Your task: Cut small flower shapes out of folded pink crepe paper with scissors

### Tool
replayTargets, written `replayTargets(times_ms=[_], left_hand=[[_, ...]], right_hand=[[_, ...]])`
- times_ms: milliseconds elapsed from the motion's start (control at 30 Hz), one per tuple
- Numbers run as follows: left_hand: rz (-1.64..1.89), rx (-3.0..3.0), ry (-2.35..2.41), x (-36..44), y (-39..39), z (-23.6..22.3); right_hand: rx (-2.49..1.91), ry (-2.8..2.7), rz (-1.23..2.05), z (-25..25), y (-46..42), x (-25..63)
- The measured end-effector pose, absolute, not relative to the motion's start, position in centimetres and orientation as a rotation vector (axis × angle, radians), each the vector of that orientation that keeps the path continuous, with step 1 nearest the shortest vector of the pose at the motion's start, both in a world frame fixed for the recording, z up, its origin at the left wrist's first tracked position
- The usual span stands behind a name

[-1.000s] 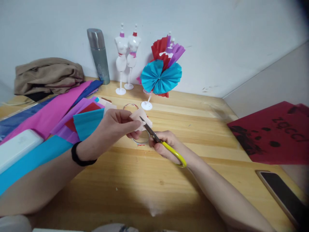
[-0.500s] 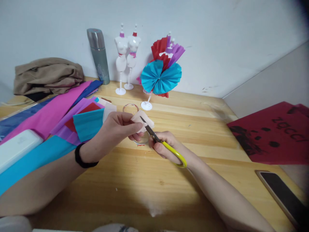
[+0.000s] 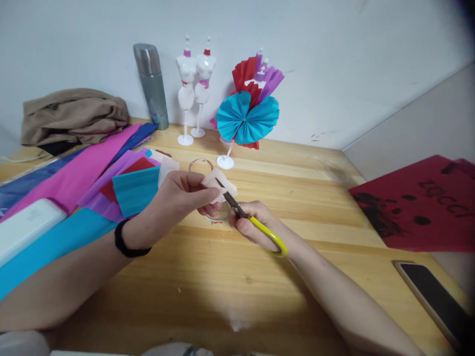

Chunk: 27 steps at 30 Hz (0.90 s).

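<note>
Between thumb and fingers, my left hand (image 3: 185, 193) pinches a small piece of pale pink paper (image 3: 227, 186). My right hand (image 3: 256, 217) is closed round yellow-handled scissors (image 3: 265, 231), whose dark blades point up and left across the paper. Whether the blades have cut into it, I cannot tell. Under the hands on the table lie a roll of clear tape (image 3: 218, 215) and a second ring-shaped roll (image 3: 201, 166), partly covered by the paper and hands. A dark band circles my left wrist.
Coloured paper sheets (image 3: 136, 188) and a white case (image 3: 29, 227) lie at left. Behind stand a flask (image 3: 152, 89), white mannequins (image 3: 186, 94) and one dressed in a blue pleated fan (image 3: 248, 117). Brown cloth (image 3: 74, 116), a red bag (image 3: 419, 207) and a phone (image 3: 434, 296) flank the table.
</note>
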<state>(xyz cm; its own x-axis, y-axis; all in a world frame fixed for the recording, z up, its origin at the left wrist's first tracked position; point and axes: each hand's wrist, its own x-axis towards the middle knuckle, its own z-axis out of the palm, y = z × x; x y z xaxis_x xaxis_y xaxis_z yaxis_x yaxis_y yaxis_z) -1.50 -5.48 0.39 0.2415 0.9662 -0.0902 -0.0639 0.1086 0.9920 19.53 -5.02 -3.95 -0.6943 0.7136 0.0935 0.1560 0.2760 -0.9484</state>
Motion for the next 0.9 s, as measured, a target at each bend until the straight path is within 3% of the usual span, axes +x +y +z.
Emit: replayTargets(times_ms=[900], left_hand=[[0.966, 1.193, 1.043, -1.51, -5.65, 0.63]], right_hand=[[-0.759, -2.031, 1.392, -4.1, -5.03, 19.51]])
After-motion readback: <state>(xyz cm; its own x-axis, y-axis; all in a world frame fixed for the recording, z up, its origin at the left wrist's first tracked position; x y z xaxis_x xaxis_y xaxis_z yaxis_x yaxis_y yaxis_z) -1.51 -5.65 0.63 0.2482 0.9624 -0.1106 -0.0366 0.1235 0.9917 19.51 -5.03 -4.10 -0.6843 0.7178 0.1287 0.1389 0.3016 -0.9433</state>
